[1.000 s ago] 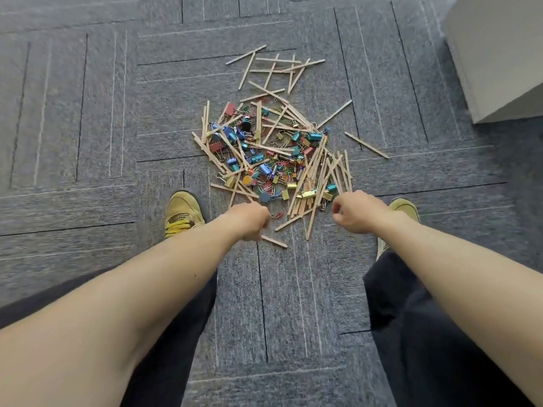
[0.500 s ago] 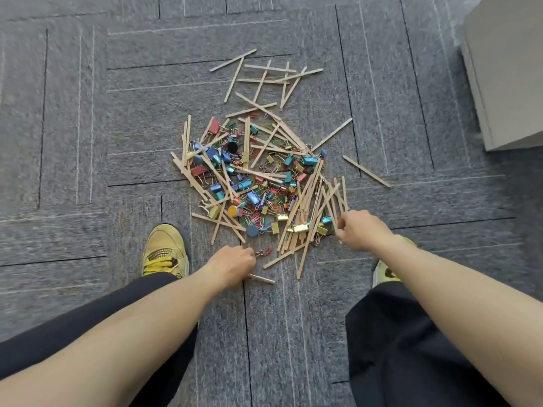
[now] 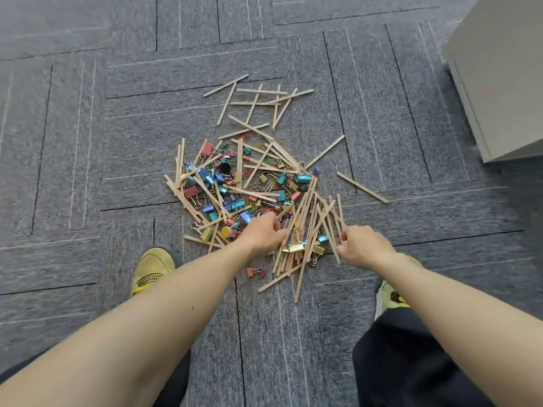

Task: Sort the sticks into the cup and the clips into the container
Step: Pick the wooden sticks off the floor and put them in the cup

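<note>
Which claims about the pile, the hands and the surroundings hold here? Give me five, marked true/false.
1. Sticks and clips lie mixed in one pile on grey carpet. True.
2. A cup stands beside the pile. False: no cup or container is in view.
3. The left hand and right hand are both at the pile's near edge. True.
4. The shoes are black. False: they are yellow.
5. A lone stick lies apart, to the right of the pile. True.
</note>
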Demonstrator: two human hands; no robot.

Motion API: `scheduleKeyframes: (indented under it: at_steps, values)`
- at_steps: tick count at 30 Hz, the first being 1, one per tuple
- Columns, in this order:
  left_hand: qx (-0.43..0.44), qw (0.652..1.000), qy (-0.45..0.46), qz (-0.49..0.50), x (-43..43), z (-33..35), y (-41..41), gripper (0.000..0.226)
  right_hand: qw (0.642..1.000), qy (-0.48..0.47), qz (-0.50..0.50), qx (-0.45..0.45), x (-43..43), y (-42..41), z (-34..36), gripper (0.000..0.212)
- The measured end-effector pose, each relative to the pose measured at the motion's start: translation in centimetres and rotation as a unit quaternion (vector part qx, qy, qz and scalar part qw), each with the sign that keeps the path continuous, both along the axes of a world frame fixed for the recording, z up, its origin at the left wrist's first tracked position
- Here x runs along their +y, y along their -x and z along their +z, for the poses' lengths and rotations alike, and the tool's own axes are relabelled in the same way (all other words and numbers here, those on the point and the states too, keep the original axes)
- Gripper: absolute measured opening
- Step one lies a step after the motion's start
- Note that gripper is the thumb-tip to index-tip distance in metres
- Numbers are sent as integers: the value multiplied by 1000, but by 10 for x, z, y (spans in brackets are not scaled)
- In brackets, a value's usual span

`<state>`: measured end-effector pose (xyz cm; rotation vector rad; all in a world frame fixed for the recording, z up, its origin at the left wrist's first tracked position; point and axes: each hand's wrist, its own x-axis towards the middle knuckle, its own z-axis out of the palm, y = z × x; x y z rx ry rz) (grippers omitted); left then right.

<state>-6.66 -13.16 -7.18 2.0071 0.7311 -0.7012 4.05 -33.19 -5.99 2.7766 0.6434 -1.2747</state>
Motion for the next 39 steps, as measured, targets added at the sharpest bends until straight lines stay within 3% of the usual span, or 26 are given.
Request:
scheduleKeyframes:
  at_steps: [3, 6, 8, 10, 12, 16, 21, 24, 29, 32, 39]
  values:
    - [5, 997, -30, -68, 6, 5, -42, 26, 1000, -2, 18, -19, 18, -21, 10, 25]
    - [43, 987, -90, -127, 12, -1, -65, 31, 999, -7, -31, -30, 34, -31, 7, 38]
    - [77, 979, -117, -151, 10, -10, -65, 36, 996, 17, -76, -34, 36, -25, -3, 60]
    - [95, 972, -152, -154, 4, -20, -57, 44, 990, 39, -124, -44, 31, -15, -17, 98]
    - [87, 969, -191, -132, -4, -27, -51, 49, 982, 26, -177, -62, 22, -7, -28, 107]
    - [73, 964, -233, -104, -24, -24, -51, 46, 974, -19, -211, -86, 6, 3, -41, 90]
    - [79, 972, -196, -98, -32, -27, -59, 31, 973, -54, -209, -80, 9, -11, -44, 63]
    - [104, 982, -126, -96, -28, -31, -56, 20, 979, -59, -182, -67, 16, -14, -45, 47]
    - [101, 995, 25, 6, -10, -27, -54, 21, 982, -66, -163, -70, 25, -17, -47, 18]
    - [73, 997, 16, 32, 4, -22, -57, 26, 987, -49, -133, -75, 25, -19, -43, 16]
    - [19, 999, -1, 32, 19, -21, -62, 12, 992, -45, -93, -72, 23, -15, -43, 16]
